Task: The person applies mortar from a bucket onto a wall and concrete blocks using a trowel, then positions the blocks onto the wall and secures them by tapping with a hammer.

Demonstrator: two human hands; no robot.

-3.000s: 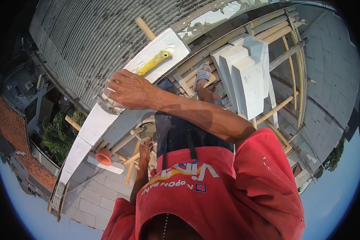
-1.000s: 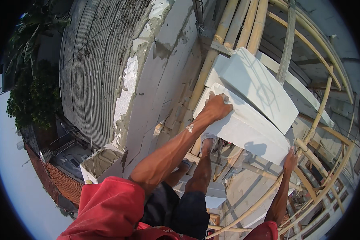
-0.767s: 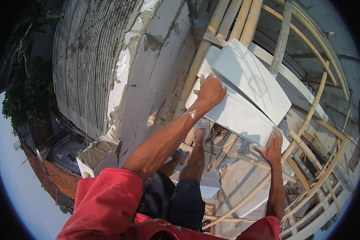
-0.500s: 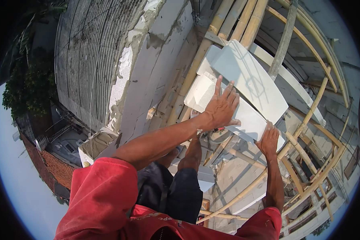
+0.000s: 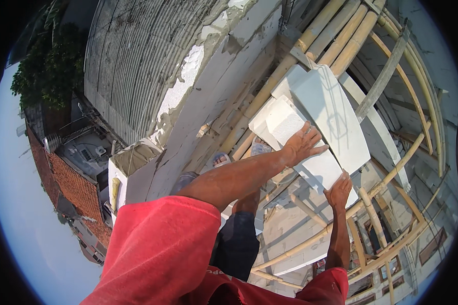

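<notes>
My left hand (image 5: 304, 144) lies on a long white lightweight concrete block (image 5: 320, 170), fingers spread, touching the edge of a smaller white block piece (image 5: 285, 121). The small piece rests on the far part of that long block. At the near right end, my right hand (image 5: 339, 190) grips the long block, its fingers bent over the end. Right alongside lies another white block (image 5: 341, 117), parted from the first by a narrow dark gap, with shadows across its top. The undersides of the blocks are hidden.
Bamboo poles (image 5: 320, 33) form scaffolding around the blocks, with a grey plank (image 5: 384, 71) at the right. A block wall (image 5: 216, 86) topped with rough mortar runs along the left, beside a corrugated roof (image 5: 132, 61). My sandalled foot (image 5: 221, 158) is below; lower levels show through the poles.
The view has shifted, so the wall and blocks appear farther right. My left hand has drawn slightly nearer, uncovering more of the small block piece. My right hand stays at the long block's end.
</notes>
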